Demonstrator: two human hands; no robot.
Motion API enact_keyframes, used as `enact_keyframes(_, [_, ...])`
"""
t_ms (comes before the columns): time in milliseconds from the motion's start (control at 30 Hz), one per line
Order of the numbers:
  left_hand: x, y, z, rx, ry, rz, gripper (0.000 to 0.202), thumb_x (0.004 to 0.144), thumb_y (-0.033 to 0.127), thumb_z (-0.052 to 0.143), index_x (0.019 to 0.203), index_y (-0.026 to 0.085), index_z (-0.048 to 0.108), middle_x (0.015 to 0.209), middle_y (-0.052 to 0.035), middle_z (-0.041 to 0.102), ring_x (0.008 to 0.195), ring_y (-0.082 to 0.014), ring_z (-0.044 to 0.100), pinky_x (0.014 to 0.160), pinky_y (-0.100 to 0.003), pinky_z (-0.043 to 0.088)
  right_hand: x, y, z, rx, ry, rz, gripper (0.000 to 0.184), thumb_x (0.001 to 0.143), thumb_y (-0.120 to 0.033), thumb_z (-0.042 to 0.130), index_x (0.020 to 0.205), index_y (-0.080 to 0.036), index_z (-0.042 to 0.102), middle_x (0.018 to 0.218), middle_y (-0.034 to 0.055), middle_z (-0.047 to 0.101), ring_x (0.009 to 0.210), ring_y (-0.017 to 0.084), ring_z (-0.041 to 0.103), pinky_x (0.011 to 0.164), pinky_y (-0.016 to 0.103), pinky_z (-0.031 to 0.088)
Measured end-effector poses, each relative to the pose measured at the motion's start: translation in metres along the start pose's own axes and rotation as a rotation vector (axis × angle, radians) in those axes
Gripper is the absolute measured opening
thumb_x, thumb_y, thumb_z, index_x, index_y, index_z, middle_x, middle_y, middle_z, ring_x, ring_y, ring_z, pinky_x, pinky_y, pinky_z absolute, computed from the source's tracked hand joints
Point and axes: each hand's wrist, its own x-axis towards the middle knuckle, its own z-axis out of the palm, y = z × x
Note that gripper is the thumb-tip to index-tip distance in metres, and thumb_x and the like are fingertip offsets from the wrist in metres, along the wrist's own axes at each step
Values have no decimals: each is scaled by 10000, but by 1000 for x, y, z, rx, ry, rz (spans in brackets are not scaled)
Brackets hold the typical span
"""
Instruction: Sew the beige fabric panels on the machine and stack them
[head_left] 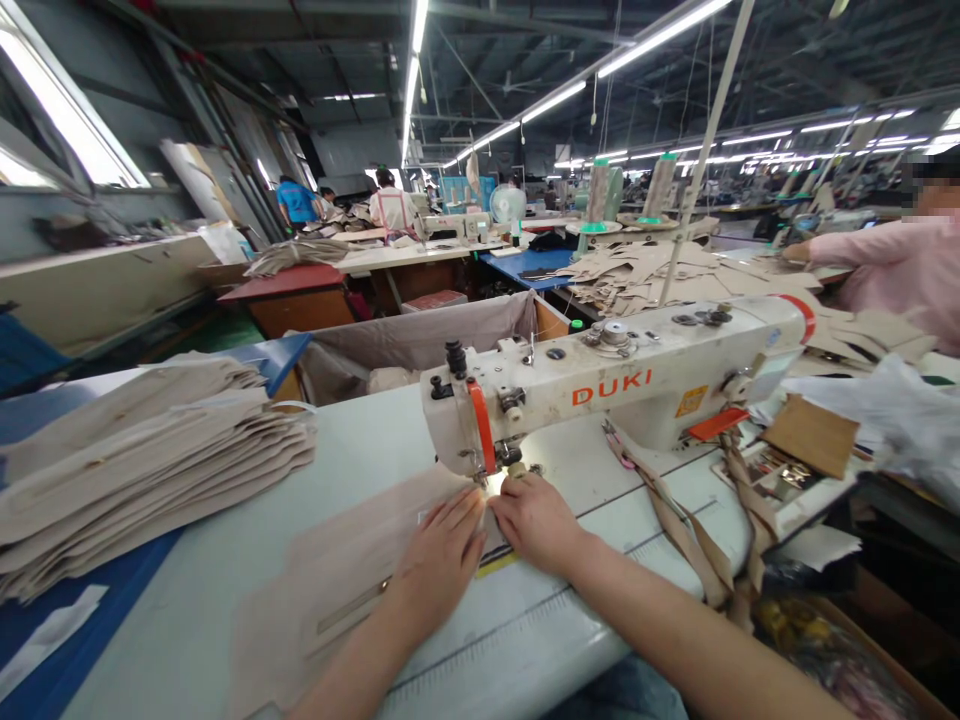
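A beige fabric piece (352,545) lies on the sewing machine table, its right end under the head of the white DUKI sewing machine (555,385). My left hand (442,555) rests flat on this fabric with fingers stretched toward the lit needle area. Close beside the presser foot, my right hand (544,525) has its fingers curled and pressed together; what they hold is hidden. A slim strip with a small metal piece (382,585) crosses the fabric near my left wrist. The needle itself is mostly covered by my fingertips.
Stacked beige fabric panels (165,450) stand at the left. Small scissors (619,445) and beige straps (686,530) lie right of the needle, near a parts tray (784,475). Behind the machine is a cloth-lined bin (420,335). A person in pink (892,260) works at right.
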Motion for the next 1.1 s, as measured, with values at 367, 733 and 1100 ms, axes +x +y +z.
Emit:
enact_keyframes(367, [7, -4, -8, -3, -35, -28, 385, 967, 289, 391, 1281, 196, 595, 1311, -94, 637, 1220, -221, 583, 1031, -406, 473, 0, 1, 4, 8, 19, -2, 206, 947, -173, 510, 793, -165, 647, 789, 44, 623, 798, 178, 532, 751, 285, 364])
enact_keyframes(733, [1, -4, -13, 20, -84, -108, 395, 965, 278, 399, 1300, 173, 580, 1342, -120, 611, 1259, -229, 554, 1070, -429, 435, -6, 2, 4, 13, 86, 8, 225, 941, -151, 505, 778, -169, 660, 794, 54, 619, 806, 179, 523, 764, 283, 381])
enact_keyframes(1100, [-86, 20, -80, 196, 82, -214, 610, 954, 345, 455, 1521, 197, 287, 1560, -138, 324, 1435, -285, 312, 1150, -490, 297, -14, 5, 13, 123, 201, -106, 206, 934, -140, 498, 886, -177, 695, 794, 64, 622, 821, 198, 542, 776, 302, 428])
